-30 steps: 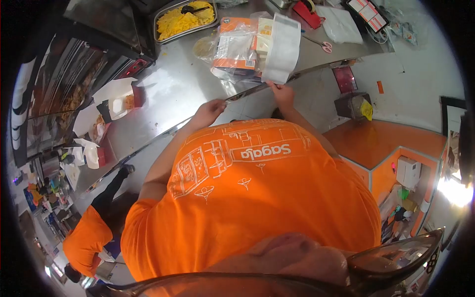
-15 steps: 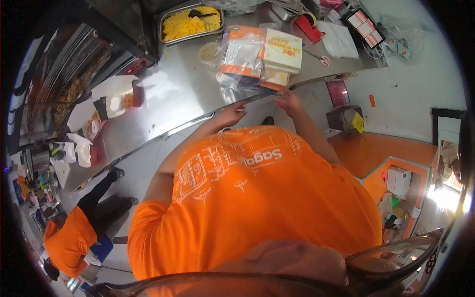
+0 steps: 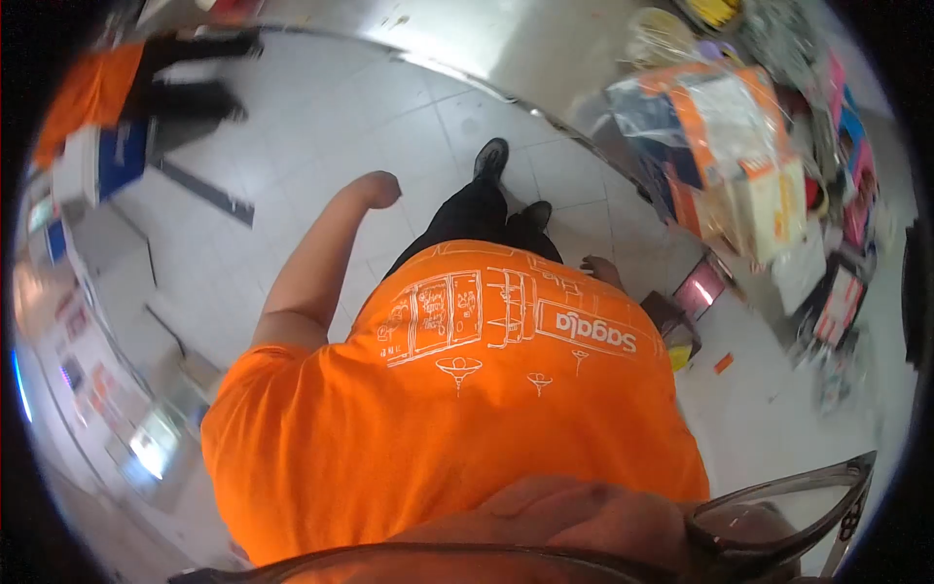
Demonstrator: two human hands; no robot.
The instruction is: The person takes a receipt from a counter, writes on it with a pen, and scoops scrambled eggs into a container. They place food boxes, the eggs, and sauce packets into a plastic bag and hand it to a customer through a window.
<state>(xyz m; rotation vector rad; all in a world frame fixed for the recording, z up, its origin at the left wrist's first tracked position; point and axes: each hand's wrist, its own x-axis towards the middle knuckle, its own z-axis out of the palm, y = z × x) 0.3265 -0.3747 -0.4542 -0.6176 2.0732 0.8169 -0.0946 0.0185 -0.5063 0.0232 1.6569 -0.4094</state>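
My left hand (image 3: 377, 190) hangs over the tiled floor to the left of my legs. It is curled into a loose fist, and nothing sticks out of it. Partly behind the front of my orange shirt (image 3: 448, 409), my right hand (image 3: 601, 268) shows a few fingers held slightly apart, with nothing seen in them. It is nearest to a dark bin (image 3: 671, 321). Up and to the right of it, plastic-wrapped orange and white packaging (image 3: 730, 127) lies on the steel counter (image 3: 545, 49). Neither hand touches the counter.
A person in an orange top (image 3: 92, 92) stands at the upper left, beside a blue and white box (image 3: 107, 161). Bags and a dark device with labels (image 3: 839, 302) crowd the counter's right end. White tiled floor (image 3: 292, 127) lies around my shoes (image 3: 493, 161).
My body and view have turned left, so the counter has shifted to the upper right. Both hands have come away from the counter edge and dropped to my sides.
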